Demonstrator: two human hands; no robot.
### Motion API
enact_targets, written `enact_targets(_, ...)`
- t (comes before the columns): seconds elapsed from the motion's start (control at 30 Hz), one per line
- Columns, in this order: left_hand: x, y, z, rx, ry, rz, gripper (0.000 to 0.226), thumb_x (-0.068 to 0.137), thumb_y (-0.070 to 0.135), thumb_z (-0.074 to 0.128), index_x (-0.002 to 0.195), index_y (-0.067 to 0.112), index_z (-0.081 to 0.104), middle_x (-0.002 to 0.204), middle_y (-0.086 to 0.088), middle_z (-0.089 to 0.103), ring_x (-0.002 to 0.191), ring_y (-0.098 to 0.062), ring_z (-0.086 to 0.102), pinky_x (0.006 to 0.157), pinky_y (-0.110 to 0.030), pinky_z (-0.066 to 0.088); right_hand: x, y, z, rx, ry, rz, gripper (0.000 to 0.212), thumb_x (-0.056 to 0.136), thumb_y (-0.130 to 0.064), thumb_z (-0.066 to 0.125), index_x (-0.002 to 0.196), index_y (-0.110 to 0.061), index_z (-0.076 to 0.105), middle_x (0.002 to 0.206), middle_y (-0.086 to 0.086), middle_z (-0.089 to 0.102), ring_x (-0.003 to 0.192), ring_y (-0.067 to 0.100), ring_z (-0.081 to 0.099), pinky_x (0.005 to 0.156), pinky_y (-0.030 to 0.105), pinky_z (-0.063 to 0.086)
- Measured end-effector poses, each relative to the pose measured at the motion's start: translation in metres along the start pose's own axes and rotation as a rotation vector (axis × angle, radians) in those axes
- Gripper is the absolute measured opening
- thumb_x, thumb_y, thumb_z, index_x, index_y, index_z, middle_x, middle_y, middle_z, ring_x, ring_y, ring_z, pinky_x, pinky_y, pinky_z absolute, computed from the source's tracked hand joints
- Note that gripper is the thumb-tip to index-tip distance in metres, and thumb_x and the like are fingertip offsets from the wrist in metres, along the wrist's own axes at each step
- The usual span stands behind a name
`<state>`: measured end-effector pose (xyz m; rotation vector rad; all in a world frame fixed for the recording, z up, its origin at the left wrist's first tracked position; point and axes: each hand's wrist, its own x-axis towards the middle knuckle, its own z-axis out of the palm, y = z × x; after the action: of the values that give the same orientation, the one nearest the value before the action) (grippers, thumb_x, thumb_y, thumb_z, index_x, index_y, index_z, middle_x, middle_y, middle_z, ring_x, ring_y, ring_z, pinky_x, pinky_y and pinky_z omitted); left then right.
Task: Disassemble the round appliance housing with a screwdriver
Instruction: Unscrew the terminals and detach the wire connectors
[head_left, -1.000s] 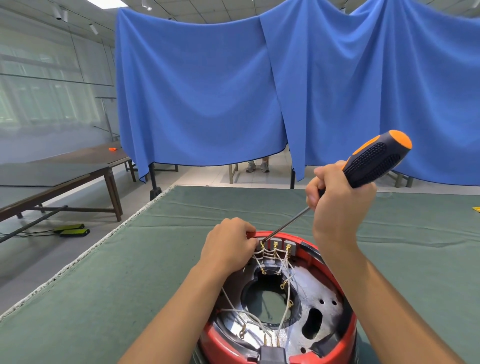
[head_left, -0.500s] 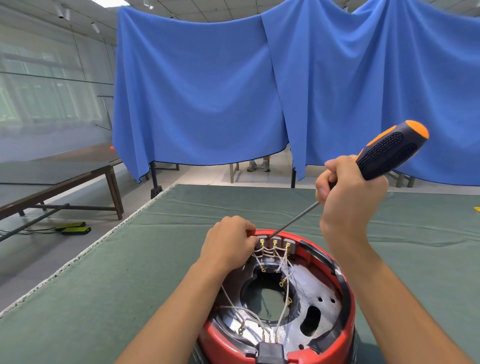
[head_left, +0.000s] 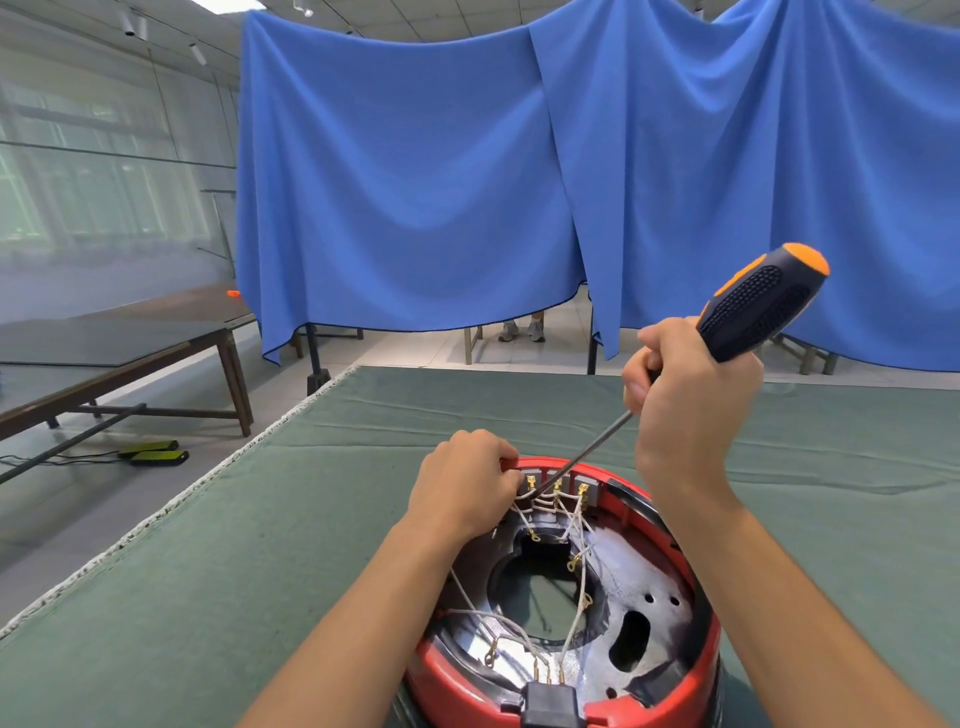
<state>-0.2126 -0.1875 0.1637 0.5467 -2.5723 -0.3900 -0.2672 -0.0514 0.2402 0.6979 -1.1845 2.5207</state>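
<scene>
Red round housing (head_left: 691, 587) on green cloth (head_left: 260, 545), beneath both hands; left hand (head_left: 462, 483) curled, gripping its far rim. Right hand (head_left: 685, 395) raised, fisted round screwdriver (head_left: 748, 306); tip down at the terminals.

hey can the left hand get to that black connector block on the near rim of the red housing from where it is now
Probably yes. The left hand grips the far rim of the red housing, beside the terminals, and the black connector block sits on the near rim. Only loose white wires lie between, low inside; the left forearm already passes close by.

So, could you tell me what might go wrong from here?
The screwdriver tip sits among the white wires at the housing's far rim, beside the left hand's fingers; a slip could jab them or nick a wire. The right hand grips the handle's lower end, perhaps limiting control.
</scene>
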Motion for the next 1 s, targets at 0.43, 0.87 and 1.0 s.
enact_targets(0.43,0.002,0.0,0.001,-0.012,0.01,0.004,0.019,0.083,0.031,0.059,0.091,0.02,0.072,0.089,0.0,0.071,0.087,-0.025,0.062,0.07,-0.029,0.046,-0.006,0.003,0.001,0.051,0.019,-0.067,0.03,0.065,-0.001,0.048,0.051,-0.016,0.027,0.04,-0.007,0.024,0.032,0.012,0.027,0.04,0.012,0.021)
enact_targets(0.87,0.002,-0.001,0.001,-0.039,0.018,-0.004,0.02,0.083,0.032,0.06,0.095,0.022,0.073,0.095,0.0,0.072,0.092,-0.025,0.063,0.076,-0.031,0.048,-0.006,0.002,0.001,0.066,-0.013,-0.062,0.039,0.065,-0.002,0.048,0.042,-0.028,0.03,0.036,-0.008,0.027,0.031,0.013,0.026,0.04,0.012,0.021)
enact_targets(1.0,0.001,-0.001,0.0,-0.046,0.002,-0.013,0.019,0.084,0.031,0.061,0.095,0.021,0.073,0.097,-0.001,0.072,0.093,-0.025,0.063,0.08,-0.034,0.05,-0.004,0.001,0.003,0.032,-0.014,-0.052,0.03,0.065,-0.002,0.048,0.049,-0.017,0.027,0.037,-0.007,0.027,0.032,0.014,0.024,0.04,0.012,0.021)
